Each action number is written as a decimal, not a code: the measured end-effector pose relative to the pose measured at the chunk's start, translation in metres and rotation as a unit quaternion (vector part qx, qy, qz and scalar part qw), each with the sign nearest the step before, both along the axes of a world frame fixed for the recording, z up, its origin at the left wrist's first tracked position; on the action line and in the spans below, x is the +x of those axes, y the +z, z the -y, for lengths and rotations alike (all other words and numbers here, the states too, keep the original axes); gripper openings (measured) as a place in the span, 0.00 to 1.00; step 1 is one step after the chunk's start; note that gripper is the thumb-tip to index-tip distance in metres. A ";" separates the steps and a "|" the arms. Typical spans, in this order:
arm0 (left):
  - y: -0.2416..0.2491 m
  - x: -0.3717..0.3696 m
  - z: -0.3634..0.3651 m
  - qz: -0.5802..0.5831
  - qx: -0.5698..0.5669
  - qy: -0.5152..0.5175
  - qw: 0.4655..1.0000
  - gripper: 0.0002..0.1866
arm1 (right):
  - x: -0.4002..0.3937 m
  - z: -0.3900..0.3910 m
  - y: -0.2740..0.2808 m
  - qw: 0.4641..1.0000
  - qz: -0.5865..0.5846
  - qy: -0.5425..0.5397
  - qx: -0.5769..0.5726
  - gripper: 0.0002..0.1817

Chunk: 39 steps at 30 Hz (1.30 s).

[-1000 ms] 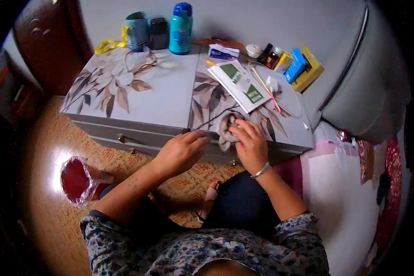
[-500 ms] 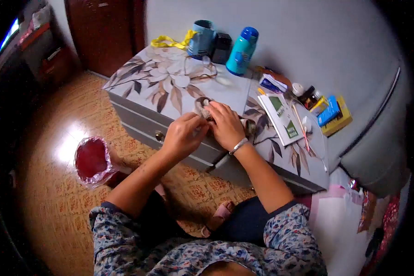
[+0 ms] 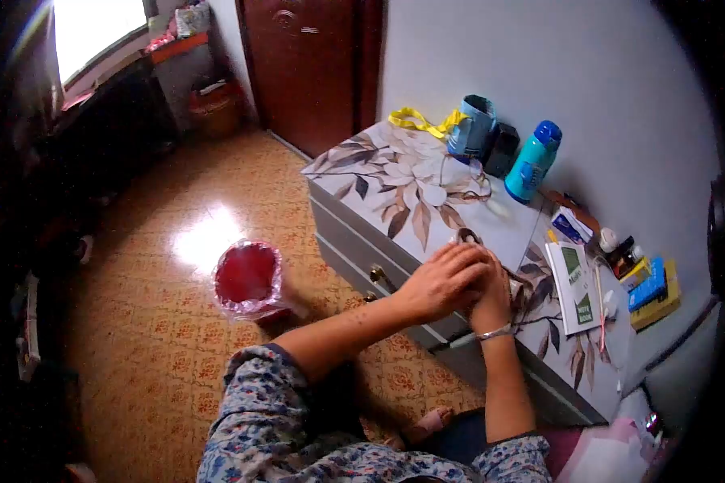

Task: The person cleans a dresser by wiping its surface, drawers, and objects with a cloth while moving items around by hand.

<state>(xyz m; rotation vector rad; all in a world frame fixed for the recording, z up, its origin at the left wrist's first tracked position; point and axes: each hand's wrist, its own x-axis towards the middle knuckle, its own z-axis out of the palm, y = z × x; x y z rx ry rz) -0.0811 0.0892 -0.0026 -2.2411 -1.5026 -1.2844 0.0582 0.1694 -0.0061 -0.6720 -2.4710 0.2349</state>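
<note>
Since the earlier frame, the left hand (image 3: 447,282) had come over the right hand (image 3: 494,302). Crumpled cloth (image 3: 519,288) showed beside the right hand, near the dresser's (image 3: 334,208) front edge; the right grip seemed clenched on it, the left's I couldn't tell. Crowded fingers might have let it slip off. Beyond stood a turquoise bottle (image 3: 533,163); a lined bin (image 3: 279,298) stood left on patterned floor (image 3: 137,362).

This looks like a home, with a flower-printed chest of drawers (image 3: 415,229) right of centre, reddish-brown door (image 3: 310,72) at the top and plastic-lined bin (image 3: 250,274) left of centre.
</note>
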 end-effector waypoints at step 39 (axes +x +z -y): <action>-0.020 0.007 -0.013 -0.026 0.043 0.116 0.992 0.29 | -0.074 0.220 0.021 0.866 -0.079 0.474 -0.136 0.22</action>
